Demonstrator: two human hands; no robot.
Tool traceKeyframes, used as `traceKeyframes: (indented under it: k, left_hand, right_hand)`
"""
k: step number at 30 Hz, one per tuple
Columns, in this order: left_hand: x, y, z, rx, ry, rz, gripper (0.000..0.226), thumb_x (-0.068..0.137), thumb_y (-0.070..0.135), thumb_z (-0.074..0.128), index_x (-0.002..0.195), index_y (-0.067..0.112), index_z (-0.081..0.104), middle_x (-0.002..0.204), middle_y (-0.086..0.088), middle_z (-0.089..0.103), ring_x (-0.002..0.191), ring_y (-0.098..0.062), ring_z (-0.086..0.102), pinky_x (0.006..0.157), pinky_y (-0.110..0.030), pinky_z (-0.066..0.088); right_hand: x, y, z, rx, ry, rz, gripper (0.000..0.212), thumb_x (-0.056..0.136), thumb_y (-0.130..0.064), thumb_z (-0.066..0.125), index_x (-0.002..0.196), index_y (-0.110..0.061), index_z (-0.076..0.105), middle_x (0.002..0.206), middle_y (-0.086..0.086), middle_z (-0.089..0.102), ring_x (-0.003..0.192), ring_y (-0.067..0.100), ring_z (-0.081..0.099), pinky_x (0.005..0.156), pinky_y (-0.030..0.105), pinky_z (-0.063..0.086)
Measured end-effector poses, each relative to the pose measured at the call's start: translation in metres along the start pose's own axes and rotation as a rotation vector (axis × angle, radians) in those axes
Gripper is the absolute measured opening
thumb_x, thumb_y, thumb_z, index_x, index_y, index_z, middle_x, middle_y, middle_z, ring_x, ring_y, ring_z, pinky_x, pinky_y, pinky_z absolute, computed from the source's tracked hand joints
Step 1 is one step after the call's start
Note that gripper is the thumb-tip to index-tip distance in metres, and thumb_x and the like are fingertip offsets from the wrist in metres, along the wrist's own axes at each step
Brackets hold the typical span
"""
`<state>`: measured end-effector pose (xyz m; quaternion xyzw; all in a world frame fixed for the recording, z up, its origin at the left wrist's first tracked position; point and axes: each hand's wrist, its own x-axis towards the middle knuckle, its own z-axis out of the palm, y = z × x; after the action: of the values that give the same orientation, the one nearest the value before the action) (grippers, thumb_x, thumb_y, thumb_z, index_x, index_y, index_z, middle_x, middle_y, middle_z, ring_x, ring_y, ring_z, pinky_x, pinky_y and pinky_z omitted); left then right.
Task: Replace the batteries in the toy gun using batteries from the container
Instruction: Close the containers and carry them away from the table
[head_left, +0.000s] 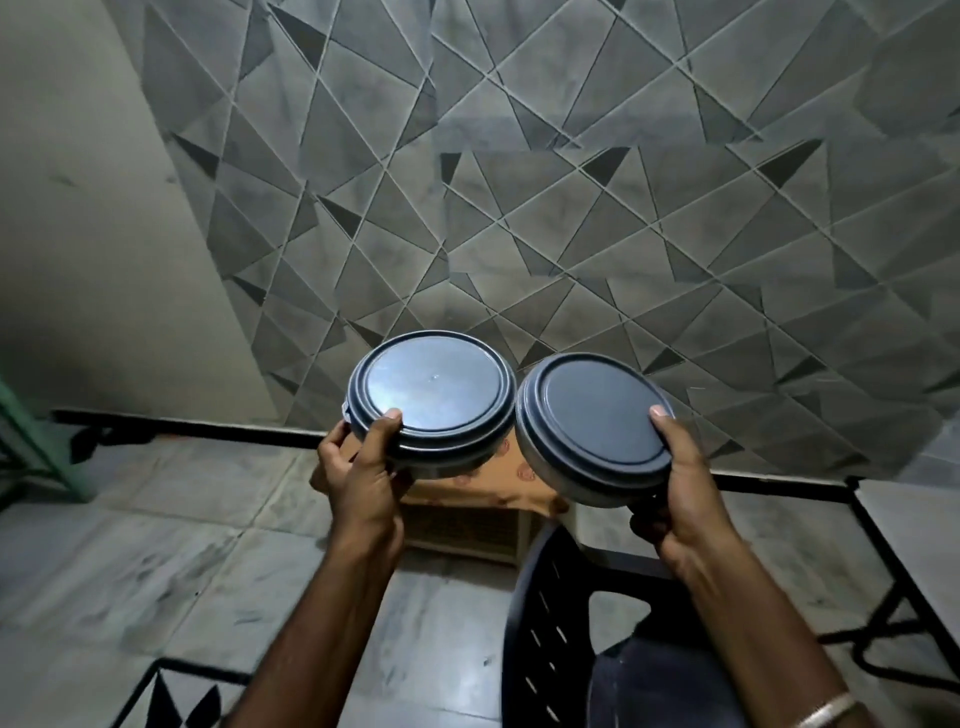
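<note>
Nearest the camera, two bare forearms are stretched forward and up from the bottom edge, and a pale bangle is worn on the right wrist. A round container is gripped in each hand, both raised in front of the wall with their dark lids tilted toward the camera.

The left hand is closed on the left container: the thumb is laid over the near rim of the lid and the fingers are wrapped around the side and underneath. The right hand is closed on the right container in the same way, thumb on the lid's right rim, fingers curled beneath the pale body. The two containers are held side by side, their rims touching or very nearly so; which cannot be told. Both lids are shut, so the contents are hidden.

Behind and below the containers, a small table under an orange patterned cloth is partly seen against the wall. A dark plastic chair is placed below the right forearm. A black-framed table is seen at the right edge, and a green frame at the left. The floor is laid with pale marbled tiles, and the wall is covered with grey triangular panelling.
</note>
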<state>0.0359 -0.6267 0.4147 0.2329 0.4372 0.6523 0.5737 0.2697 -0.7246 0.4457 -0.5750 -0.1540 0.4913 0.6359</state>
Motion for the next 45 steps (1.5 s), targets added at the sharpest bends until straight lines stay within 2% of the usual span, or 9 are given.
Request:
traceKeyframes:
  k: [5,10,16,19,24,29,35,41,45]
  left_hand:
    - [0.081,0.03,-0.02,0.026,-0.072,-0.049,0.058,0.085,0.02,0.078,0.134,0.024,0.046,0.132,-0.014,0.065,0.114,-0.031,0.067,0.079,-0.041,0.053]
    - [0.141,0.06,-0.043,0.057,-0.066,-0.058,0.076,0.065,0.033,0.085,0.132,0.029,0.049,0.132,-0.014,0.066,0.121,-0.032,0.064,0.086,-0.049,0.056]
    - [0.204,0.065,-0.045,0.037,-0.039,-0.053,0.065,0.083,0.02,0.078,0.139,0.024,0.045,0.121,-0.01,0.069,0.111,-0.03,0.069,0.091,-0.053,0.057]
    - [0.232,0.063,-0.035,0.049,-0.045,-0.068,0.064,0.084,0.021,0.077,0.139,0.026,0.044,0.118,-0.007,0.069,0.105,-0.028,0.07,0.092,-0.054,0.055]
    - [0.276,0.059,-0.006,0.059,-0.024,-0.034,0.064,0.085,0.017,0.077,0.138,0.023,0.043,0.117,-0.008,0.069,0.1,-0.023,0.069,0.092,-0.054,0.057]
    - [0.326,0.049,0.028,0.059,-0.038,-0.013,0.063,0.084,0.017,0.078,0.135,0.026,0.043,0.119,-0.01,0.069,0.105,-0.028,0.07,0.079,-0.045,0.06]
    - [0.374,0.028,0.062,0.057,-0.003,-0.042,0.056,0.086,0.016,0.077,0.13,0.027,0.043,0.113,-0.008,0.069,0.096,-0.027,0.07,0.068,-0.037,0.059]
    - [0.435,-0.003,0.094,0.079,-0.031,-0.104,0.056,0.085,0.015,0.077,0.129,0.025,0.044,0.119,-0.014,0.069,0.09,-0.025,0.07,0.088,-0.054,0.058]
    - [0.483,-0.019,0.107,0.114,-0.082,-0.138,0.058,0.085,0.015,0.078,0.13,0.025,0.044,0.123,-0.016,0.068,0.094,-0.023,0.071,0.091,-0.055,0.058]
  right_hand:
    - [0.011,0.02,0.077,0.093,0.074,-0.022,0.042,0.095,-0.052,0.055,0.115,-0.016,0.06,0.071,-0.002,0.057,0.031,0.001,0.049,0.028,0.016,0.031]
    - [0.015,0.032,0.145,0.129,0.075,0.006,0.041,0.097,-0.046,0.054,0.118,-0.011,0.061,0.072,0.0,0.061,0.032,0.003,0.054,0.03,0.013,0.035]
    - [0.048,0.032,0.182,0.095,0.093,-0.007,0.055,0.098,-0.045,0.052,0.132,-0.003,0.057,0.076,0.002,0.06,0.032,0.002,0.052,0.028,0.015,0.035]
    - [0.078,0.035,0.189,0.081,0.11,0.004,0.056,0.095,-0.05,0.054,0.128,-0.006,0.059,0.076,0.001,0.062,0.033,0.002,0.053,0.028,0.016,0.034]
    - [0.143,0.025,0.21,0.06,0.079,0.021,0.043,0.095,-0.053,0.054,0.105,-0.012,0.06,0.049,-0.007,0.056,0.029,0.003,0.043,0.027,0.015,0.025]
    - [0.226,0.012,0.231,-0.01,0.056,-0.005,0.062,0.08,-0.07,0.06,0.108,-0.015,0.067,0.068,-0.003,0.056,0.045,0.01,0.037,0.039,0.018,0.02]
    - [0.284,0.003,0.248,-0.054,0.024,-0.001,0.057,0.082,-0.068,0.061,0.101,-0.015,0.066,0.062,-0.003,0.052,0.044,0.011,0.032,0.036,0.015,0.018]
    - [0.335,0.002,0.261,-0.047,0.091,0.005,0.06,0.083,-0.069,0.06,0.105,-0.013,0.068,0.07,0.001,0.057,0.046,0.012,0.035,0.034,0.016,0.021]
    - [0.366,0.003,0.28,-0.037,0.159,-0.001,0.057,0.085,-0.067,0.06,0.105,-0.014,0.067,0.069,0.001,0.057,0.043,0.011,0.034,0.032,0.015,0.022]
